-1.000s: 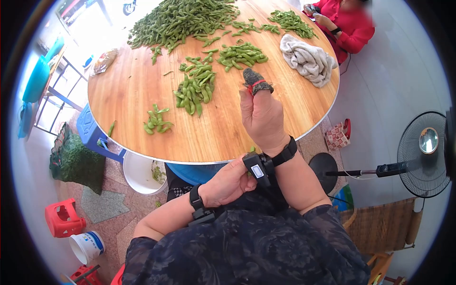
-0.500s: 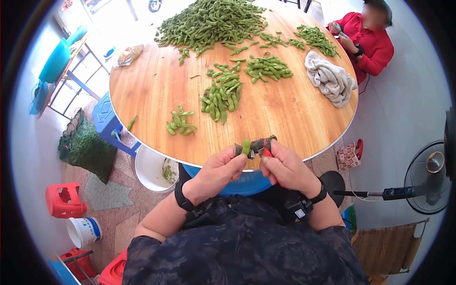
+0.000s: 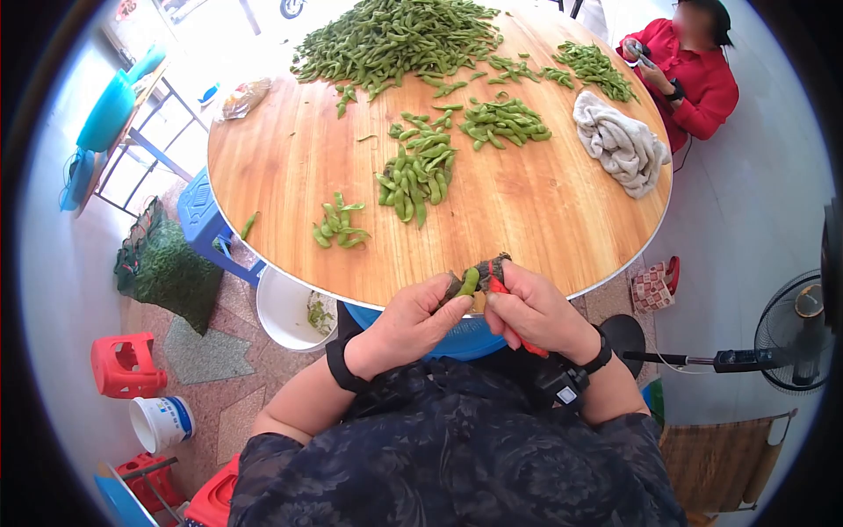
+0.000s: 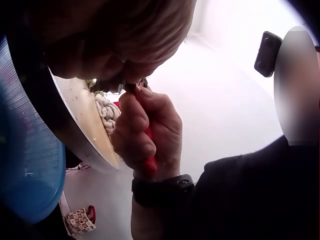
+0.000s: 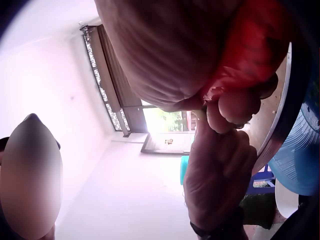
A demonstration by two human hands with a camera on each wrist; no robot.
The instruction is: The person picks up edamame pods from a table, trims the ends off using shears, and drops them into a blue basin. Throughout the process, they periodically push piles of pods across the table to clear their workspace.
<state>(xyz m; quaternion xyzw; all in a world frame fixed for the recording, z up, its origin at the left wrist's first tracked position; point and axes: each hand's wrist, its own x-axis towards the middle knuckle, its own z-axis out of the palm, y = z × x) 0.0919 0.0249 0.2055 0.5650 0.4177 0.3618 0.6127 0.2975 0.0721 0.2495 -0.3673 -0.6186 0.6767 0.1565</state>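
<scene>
Over the near edge of the round wooden table, my two hands meet. My left hand [image 3: 408,323] pinches a green soybean pod [image 3: 470,281] between thumb and a finger with a dark wrap. My right hand [image 3: 540,307] curls round a long red thing [image 3: 529,347], which looks shiny in the right wrist view and comes out at the bottom of the fist; I cannot tell its kind. A dark cover [image 3: 492,266] tied with red sits on the right index finger, close beside the pod. Loose pods [image 3: 338,224] lie nearest the left hand, with a larger group [image 3: 417,180] farther in.
A big pod heap [image 3: 395,44] covers the table's [image 3: 290,167] far side. At right lies a crumpled cloth [image 3: 619,145], near a seated person in red [image 3: 707,92]. A blue basket [image 3: 461,338] and white bucket [image 3: 290,312] stand below the edge; a fan [image 3: 795,334] is at right.
A second ago my right hand was raised over the table; it has come down to meet the left. The pod now leans more to the right. The head view has shifted.
</scene>
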